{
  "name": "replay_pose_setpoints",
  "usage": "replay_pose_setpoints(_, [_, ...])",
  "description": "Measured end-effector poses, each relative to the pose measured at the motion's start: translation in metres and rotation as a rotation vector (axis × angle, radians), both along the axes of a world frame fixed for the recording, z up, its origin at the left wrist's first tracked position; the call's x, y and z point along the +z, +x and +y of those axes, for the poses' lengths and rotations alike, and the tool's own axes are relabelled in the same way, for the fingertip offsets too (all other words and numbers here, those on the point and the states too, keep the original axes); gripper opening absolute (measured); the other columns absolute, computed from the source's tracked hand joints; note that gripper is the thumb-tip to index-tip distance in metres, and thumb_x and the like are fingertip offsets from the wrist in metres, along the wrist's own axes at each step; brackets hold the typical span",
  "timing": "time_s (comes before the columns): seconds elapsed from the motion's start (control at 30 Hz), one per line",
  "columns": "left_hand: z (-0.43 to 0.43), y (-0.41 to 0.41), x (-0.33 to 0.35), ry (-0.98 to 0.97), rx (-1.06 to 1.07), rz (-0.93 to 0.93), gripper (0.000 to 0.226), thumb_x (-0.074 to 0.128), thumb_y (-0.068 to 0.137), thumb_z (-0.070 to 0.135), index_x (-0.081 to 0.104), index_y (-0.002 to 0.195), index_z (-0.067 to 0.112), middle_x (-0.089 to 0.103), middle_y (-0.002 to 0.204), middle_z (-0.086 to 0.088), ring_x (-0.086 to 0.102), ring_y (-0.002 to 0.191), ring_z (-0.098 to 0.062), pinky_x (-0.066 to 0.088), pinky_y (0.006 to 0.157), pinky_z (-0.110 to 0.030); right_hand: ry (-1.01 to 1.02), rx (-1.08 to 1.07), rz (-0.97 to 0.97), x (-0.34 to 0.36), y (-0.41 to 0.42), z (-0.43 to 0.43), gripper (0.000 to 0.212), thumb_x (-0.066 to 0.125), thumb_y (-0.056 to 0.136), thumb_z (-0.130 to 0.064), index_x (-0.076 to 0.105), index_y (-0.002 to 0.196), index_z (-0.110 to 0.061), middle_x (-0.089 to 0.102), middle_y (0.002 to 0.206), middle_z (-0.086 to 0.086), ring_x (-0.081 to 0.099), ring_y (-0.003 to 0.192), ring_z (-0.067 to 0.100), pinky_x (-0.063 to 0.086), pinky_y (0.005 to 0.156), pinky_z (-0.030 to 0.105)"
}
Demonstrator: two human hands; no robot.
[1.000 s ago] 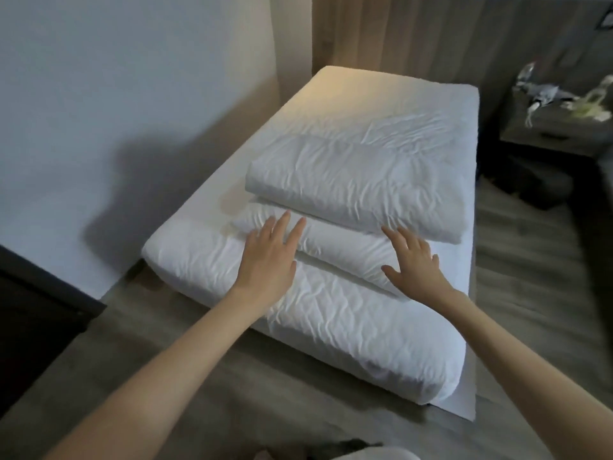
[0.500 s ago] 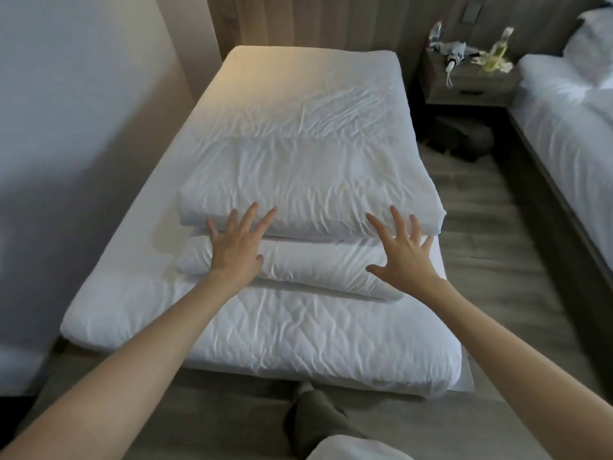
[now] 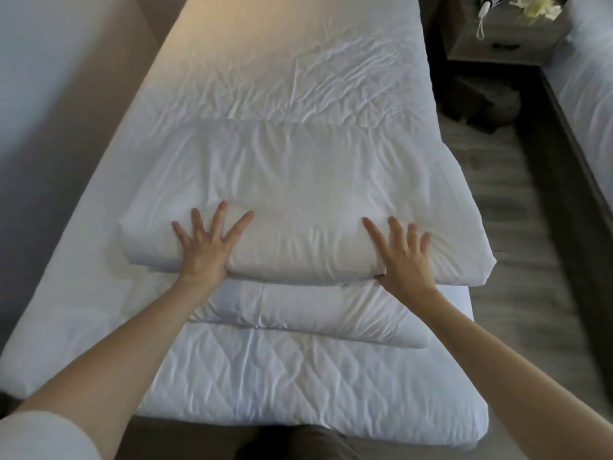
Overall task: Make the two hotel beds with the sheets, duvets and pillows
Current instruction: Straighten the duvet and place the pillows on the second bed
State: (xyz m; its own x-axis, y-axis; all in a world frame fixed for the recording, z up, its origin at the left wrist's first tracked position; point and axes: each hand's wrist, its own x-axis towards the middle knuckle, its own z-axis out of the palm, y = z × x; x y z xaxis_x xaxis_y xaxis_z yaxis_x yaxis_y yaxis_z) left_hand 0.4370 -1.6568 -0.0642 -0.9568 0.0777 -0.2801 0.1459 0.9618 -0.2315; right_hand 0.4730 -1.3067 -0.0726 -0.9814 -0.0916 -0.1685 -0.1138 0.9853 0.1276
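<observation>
Left hand [image 3: 205,247] and right hand [image 3: 403,257], fingers splayed wide, now lie flat on the near edge of the folded duvet [image 3: 308,194], having advanced from the lower fold [image 3: 315,313]. The duvet is white and creased, stacked mid-bed [image 3: 83,293].

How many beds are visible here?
2. The near bed lies straight ahead, carrying folded bedding; the second bed is at the right edge, mostly cut off.
</observation>
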Motion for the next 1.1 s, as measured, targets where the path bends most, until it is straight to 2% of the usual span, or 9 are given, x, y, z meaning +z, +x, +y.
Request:
replay_pose_setpoints(0.07, [-0.005, -0.017, -0.01, -0.009, -0.053, 0.013, 0.108, 0.083, 0.064, 0.044, 0.019, 0.152, 0.036, 0.028, 0.152, -0.007, 0.038, 0.124, -0.047, 0.031, 0.098, -0.067, -0.087, 0.005, 0.039, -0.008, -0.011, 0.003, 0.108, 0.083, 0.054, -0.018, 0.027, 0.147, -0.021, 0.046, 0.129, 0.017, 0.049, 0.106, 0.043, 0.043, 0.092, 0.055])
replay_pose_setpoints(0.13, [-0.009, -0.03, -0.012, 0.045, -0.125, 0.039, 0.096, 0.089, 0.055, 0.031, 0.042, 0.139, 0.026, 0.051, 0.123, -0.011, 0.054, 0.093, -0.038, 0.05, 0.076, -0.049, -0.207, -0.008, 0.088, -0.009, -0.02, 0.002, 0.087, 0.079, 0.053, -0.009, 0.041, 0.131, -0.015, 0.054, 0.113, 0.01, 0.053, 0.092, 0.034, 0.051, 0.079, 0.046])
replay_pose_setpoints(0.2, [-0.009, -0.039, -0.005, 0.121, -0.162, 0.056, 0.077, 0.084, 0.057, 0.013, 0.054, 0.126, 0.021, 0.056, 0.104, -0.013, 0.055, 0.078, -0.036, 0.047, 0.063, -0.039, -0.304, -0.024, 0.115, -0.004, -0.028, -0.001, 0.067, 0.08, 0.052, -0.007, 0.054, 0.113, -0.011, 0.06, 0.099, 0.008, 0.059, 0.084, 0.033, 0.054, 0.067, 0.041])
replay_pose_setpoints(0.4, [-0.016, -0.04, 0.041, 0.157, -0.185, 0.169, 0.059, 0.075, 0.054, 0.0, 0.059, 0.109, 0.012, 0.056, 0.087, -0.015, 0.055, 0.067, -0.036, 0.035, 0.054, -0.034, -0.325, 0.037, 0.244, 0.032, -0.032, -0.008, 0.037, 0.081, 0.048, -0.002, 0.065, 0.081, -0.008, 0.059, 0.066, 0.005, 0.057, 0.045, 0.032, 0.037, 0.045, 0.026])
replay_pose_setpoints(0.7, [-0.04, 0.016, 0.098, 0.202, -0.239, 0.254, 0.053, 0.069, 0.07, 0.008, 0.053, 0.119, 0.016, 0.056, 0.103, -0.012, 0.056, 0.083, -0.037, 0.033, 0.055, -0.034, -0.279, 0.044, 0.399, 0.085, 0.031, -0.021, 0.022, 0.073, 0.06, -0.004, 0.058, 0.075, -0.01, 0.054, 0.063, 0.003, 0.054, 0.045, 0.033, 0.031, 0.046, 0.025])
replay_pose_setpoints(0.83, [-0.067, 0.063, 0.081, 0.219, -0.32, 0.279, 0.057, 0.077, 0.052, 0.0, 0.059, 0.105, 0.014, 0.056, 0.085, -0.011, 0.054, 0.062, -0.034, 0.029, 0.046, -0.028, -0.261, 0.01, 0.305, 0.076, 0.086, -0.042, 0.029, 0.079, 0.061, -0.008, 0.067, 0.087, -0.013, 0.06, 0.072, 0.003, 0.06, 0.051, 0.035, 0.038, 0.043, 0.029])
replay_pose_setpoints(0.9, [-0.076, 0.084, 0.065, 0.201, -0.341, 0.222, 0.063, 0.077, 0.049, -0.005, 0.06, 0.106, 0.015, 0.056, 0.086, -0.009, 0.054, 0.061, -0.031, 0.034, 0.044, -0.029, -0.24, -0.076, 0.146, 0.064, 0.109, -0.054, 0.035, 0.072, 0.073, -0.009, 0.065, 0.106, -0.017, 0.064, 0.095, 0.003, 0.066, 0.071, 0.036, 0.05, 0.056, 0.038])
replay_pose_setpoints(1.0, [-0.085, 0.112, 0.031, 0.116, -0.214, -0.029, 0.068, 0.057, 0.08, -0.003, 0.039, 0.14, 0.023, 0.049, 0.131, -0.006, 0.058, 0.096, -0.032, 0.048, 0.076, -0.039, -0.238, -0.289, -0.152, 0.039, 0.135, -0.067, 0.044, 0.055, 0.093, -0.019, 0.046, 0.136, -0.026, 0.052, 0.135, -0.003, 0.056, 0.115, 0.029, 0.048, 0.087, 0.041])
replay_pose_setpoints(1.1, [-0.097, 0.12, 0.017, 0.118, -0.046, -0.268, 0.079, 0.047, 0.095, 0.009, 0.001, 0.154, 0.035, 0.004, 0.162, 0.005, 0.044, 0.127, -0.035, 0.038, 0.102, -0.039, -0.228, -0.298, -0.26, 0.034, 0.143, -0.071, 0.061, 0.048, 0.094, -0.017, 0.024, 0.149, -0.028, 0.023, 0.157, -0.01, 0.028, 0.139, 0.024, 0.036, 0.105, 0.051])
